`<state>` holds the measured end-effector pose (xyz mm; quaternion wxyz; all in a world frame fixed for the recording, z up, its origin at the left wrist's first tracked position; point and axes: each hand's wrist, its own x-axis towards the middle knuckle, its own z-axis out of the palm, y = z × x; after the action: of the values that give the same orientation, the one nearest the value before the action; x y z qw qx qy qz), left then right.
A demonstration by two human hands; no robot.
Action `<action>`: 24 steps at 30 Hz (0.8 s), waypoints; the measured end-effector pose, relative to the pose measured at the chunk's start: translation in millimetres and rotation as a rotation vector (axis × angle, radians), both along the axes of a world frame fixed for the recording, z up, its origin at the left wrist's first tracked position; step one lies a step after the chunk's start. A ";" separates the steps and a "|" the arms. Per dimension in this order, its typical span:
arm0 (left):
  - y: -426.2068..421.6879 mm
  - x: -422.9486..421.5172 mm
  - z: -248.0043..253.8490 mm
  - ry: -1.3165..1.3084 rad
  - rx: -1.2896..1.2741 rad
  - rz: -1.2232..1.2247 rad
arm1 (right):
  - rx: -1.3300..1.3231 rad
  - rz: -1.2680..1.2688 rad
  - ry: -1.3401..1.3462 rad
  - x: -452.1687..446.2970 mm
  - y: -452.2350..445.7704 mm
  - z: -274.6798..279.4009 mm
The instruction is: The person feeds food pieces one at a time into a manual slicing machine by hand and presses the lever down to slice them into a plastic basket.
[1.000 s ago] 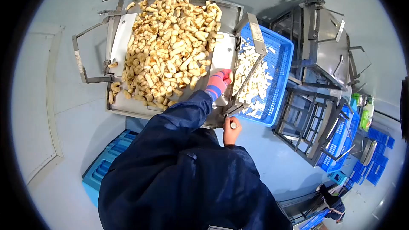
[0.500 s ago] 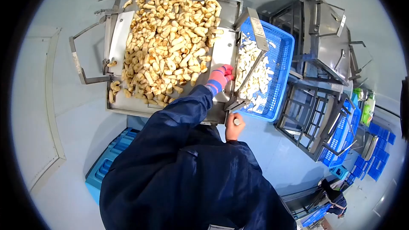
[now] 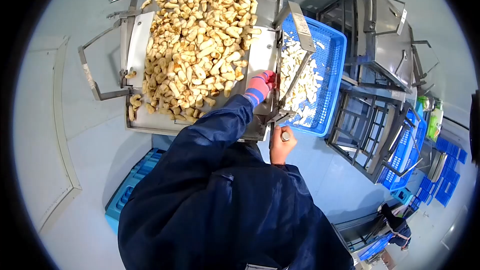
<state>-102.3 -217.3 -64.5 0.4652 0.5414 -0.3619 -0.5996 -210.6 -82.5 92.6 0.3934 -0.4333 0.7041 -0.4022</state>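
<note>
My left hand (image 3: pixel 260 84) wears a pink and blue striped glove. Its fingers are curled against the white board (image 3: pixel 262 54) at the metal table's right edge; whatever they hold is hidden. Just below the table corner, my bare right hand (image 3: pixel 281 149) is wrapped round a handle (image 3: pixel 285 136) with a round metal end. The handle seems to belong to the cutter along that edge, though the joint is hidden. Stubby tan mushrooms (image 3: pixel 197 55) are heaped left of my gloved hand. Pale slices (image 3: pixel 300 82) lie in the blue basket (image 3: pixel 334 65) beyond the edge.
An angled metal bracket (image 3: pixel 301 27) rises over the basket's near side. Another bracket (image 3: pixel 92 77) juts out at the table's left end. Metal frames (image 3: pixel 365 125) stand at right, and a teal crate (image 3: pixel 131 185) sits on the floor. Another person (image 3: pixel 397 227) is far off at lower right.
My right hand and the handle have shifted a little to the right. My gloved hand stays by the board's edge, its fingers slightly changed. The whole view has shifted slightly.
</note>
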 end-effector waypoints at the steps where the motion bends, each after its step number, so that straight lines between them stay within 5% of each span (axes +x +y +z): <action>1: -1.0 1.5 6.8 -0.075 0.009 -0.039 | -0.048 0.037 0.033 -2.9 3.0 -12.5; 6: 1.3 7.2 39.9 -0.433 0.019 -0.084 | 0.003 0.055 -0.060 -13.2 19.9 -62.4; 9: -2.7 -6.6 50.7 -0.305 0.123 0.002 | -0.015 0.052 -0.054 -12.0 18.5 -56.4; 13: 2.4 0.9 93.3 -0.086 -0.096 -0.033 | -0.009 0.067 -0.046 -13.7 18.4 -57.8; 14: 6.1 16.2 138.6 -0.361 -0.079 -0.110 | 0.003 0.070 -0.056 -13.3 17.7 -55.3; 17: 17.4 58.6 121.1 -1.526 -0.149 -0.224 | -0.015 0.071 0.000 -10.5 14.7 -46.1; 20: 21.0 84.5 82.4 -1.673 -0.188 -0.365 | -0.002 0.062 -0.023 -11.8 17.0 -51.3; 24: 12.7 92.3 87.8 -1.335 -0.300 -0.276 | -0.030 0.070 0.026 -11.7 11.3 -43.3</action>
<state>-10.1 -204.7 23.3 0.1325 0.6732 -0.7147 -0.1359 -222.3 -71.2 49.3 0.3915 -0.4685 0.6876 -0.3929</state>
